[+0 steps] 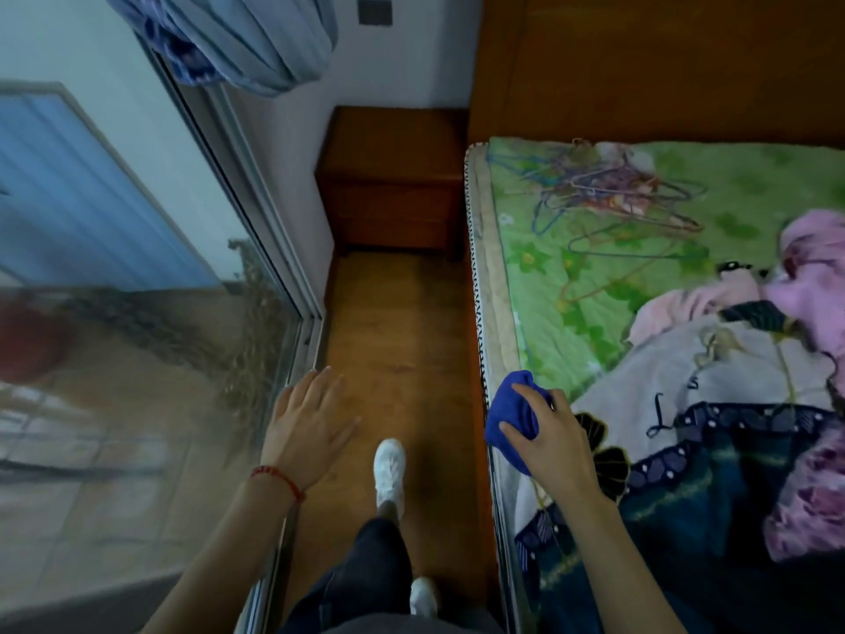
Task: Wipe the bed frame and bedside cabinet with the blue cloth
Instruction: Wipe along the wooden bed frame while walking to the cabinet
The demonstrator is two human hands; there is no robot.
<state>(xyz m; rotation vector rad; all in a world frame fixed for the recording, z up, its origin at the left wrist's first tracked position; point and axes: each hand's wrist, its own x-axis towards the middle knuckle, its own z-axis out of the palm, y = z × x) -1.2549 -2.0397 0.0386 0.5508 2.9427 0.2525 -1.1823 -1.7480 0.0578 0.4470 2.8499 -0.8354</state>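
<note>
Wood floor (393, 340) runs up the frame to the bedside cabinet (393, 176). Right hand (548, 441) squeezes the bunched blue cloth (512, 418) at the bed's (484, 249) left edge, lower middle; left hand (311, 427) is spread wide, holding nothing.

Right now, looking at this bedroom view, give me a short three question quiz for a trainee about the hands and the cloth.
1. True or false: the blue cloth is in the left hand.
2. Which stands at the far end of the floor strip: A) bedside cabinet, B) chair, C) bucket?
3. Fill in: a tangle of clothes ___ lies on the green sheet.

Key: 1 false, the right hand grips it at the bed edge. 2 A. 3 hangers.
</note>
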